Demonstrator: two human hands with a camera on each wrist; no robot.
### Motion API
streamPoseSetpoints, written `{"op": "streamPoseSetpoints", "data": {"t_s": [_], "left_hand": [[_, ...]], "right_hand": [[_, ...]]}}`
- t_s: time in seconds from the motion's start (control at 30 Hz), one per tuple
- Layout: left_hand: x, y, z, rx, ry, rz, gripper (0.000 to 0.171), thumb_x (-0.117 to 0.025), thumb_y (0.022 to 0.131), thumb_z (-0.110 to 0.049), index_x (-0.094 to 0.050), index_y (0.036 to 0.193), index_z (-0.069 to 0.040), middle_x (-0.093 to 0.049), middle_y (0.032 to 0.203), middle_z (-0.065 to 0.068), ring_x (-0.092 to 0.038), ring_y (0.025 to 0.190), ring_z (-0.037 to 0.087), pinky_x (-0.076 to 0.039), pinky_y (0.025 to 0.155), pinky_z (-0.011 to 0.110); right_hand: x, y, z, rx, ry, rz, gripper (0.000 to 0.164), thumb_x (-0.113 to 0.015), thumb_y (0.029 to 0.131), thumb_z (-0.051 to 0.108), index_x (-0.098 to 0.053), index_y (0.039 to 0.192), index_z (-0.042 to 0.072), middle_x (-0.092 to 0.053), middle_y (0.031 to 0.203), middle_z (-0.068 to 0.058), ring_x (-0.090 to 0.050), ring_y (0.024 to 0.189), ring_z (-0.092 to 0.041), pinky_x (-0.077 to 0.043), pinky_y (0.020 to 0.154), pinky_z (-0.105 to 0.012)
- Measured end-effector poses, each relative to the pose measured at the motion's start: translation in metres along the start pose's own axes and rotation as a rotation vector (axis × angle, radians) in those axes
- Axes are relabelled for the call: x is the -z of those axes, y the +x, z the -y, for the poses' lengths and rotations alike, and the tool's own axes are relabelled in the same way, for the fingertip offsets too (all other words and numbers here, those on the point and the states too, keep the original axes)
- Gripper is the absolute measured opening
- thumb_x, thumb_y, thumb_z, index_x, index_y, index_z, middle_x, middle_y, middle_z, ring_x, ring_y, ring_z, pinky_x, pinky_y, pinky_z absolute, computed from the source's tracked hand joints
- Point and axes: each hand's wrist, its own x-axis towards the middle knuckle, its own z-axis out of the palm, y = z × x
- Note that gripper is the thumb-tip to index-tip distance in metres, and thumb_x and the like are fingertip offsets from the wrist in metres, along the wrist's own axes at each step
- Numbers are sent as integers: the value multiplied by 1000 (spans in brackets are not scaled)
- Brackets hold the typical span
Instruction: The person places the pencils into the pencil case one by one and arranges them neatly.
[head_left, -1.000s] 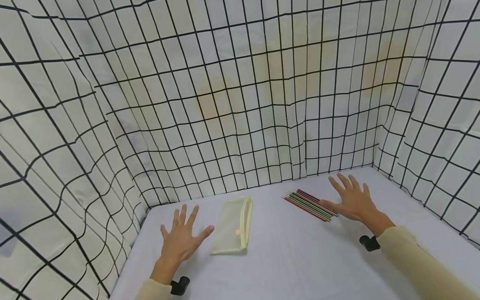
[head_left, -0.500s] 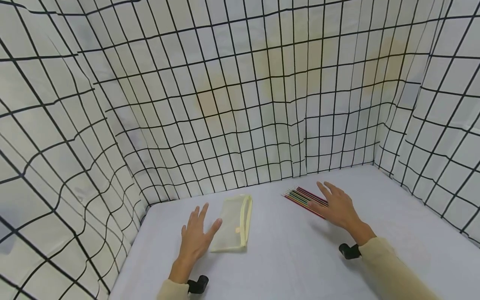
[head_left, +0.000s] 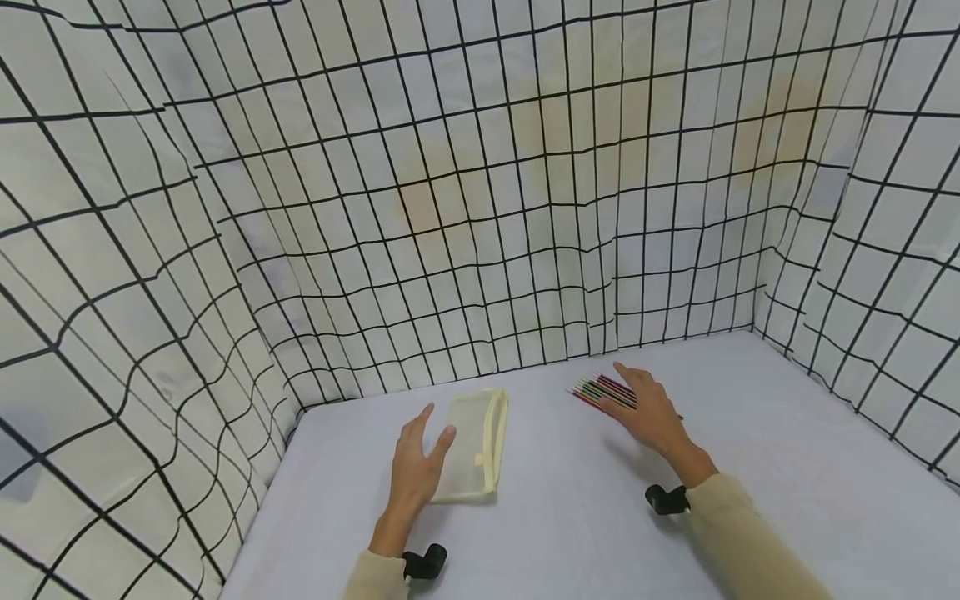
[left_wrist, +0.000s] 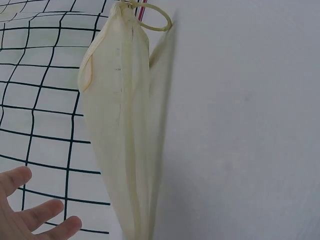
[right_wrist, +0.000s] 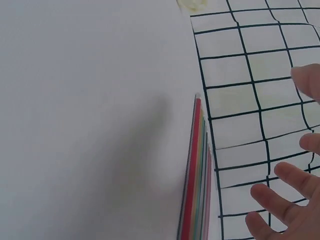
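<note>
No readable text, labels or numbers.

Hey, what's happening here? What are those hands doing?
A person has both hands out over a white table, and neither is holding anything. The left hand is beside a pale yellow pouch, partly in front of it in the head view. The right hand hovers over a row of colored pencils. The pencils lie on the table, outside the pouch.

Even, diffuse light, faint soft-edged shadows on the white tabletop point(head_left: 555, 517), wrist views greyer
</note>
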Motion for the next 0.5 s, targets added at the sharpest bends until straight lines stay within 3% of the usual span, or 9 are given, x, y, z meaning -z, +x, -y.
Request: {"op": "streamPoseSetpoints", "data": {"t_s": [0.3,0.5], "left_hand": [[-11,-1,1,74,-50,65,67,-67,93,-49,-52,150,-16,-43,156,20,-35,146,47,-31,115,66],[-14,-2,3,68,-39,113,69,-74,87,-50,-56,147,-19,-43,154,19,-32,145,49,-30,111,72]], "right_hand": [[-15,7,4,-23,73,18,69,-66,98,26,-37,159,12,-46,151,-26,-43,139,-48,-38,110,-66],[-20,11,1,-6,48,7,62,-68,96,20,-46,153,10,-60,133,-22,-56,105,-32,-47,87,-47]]}}
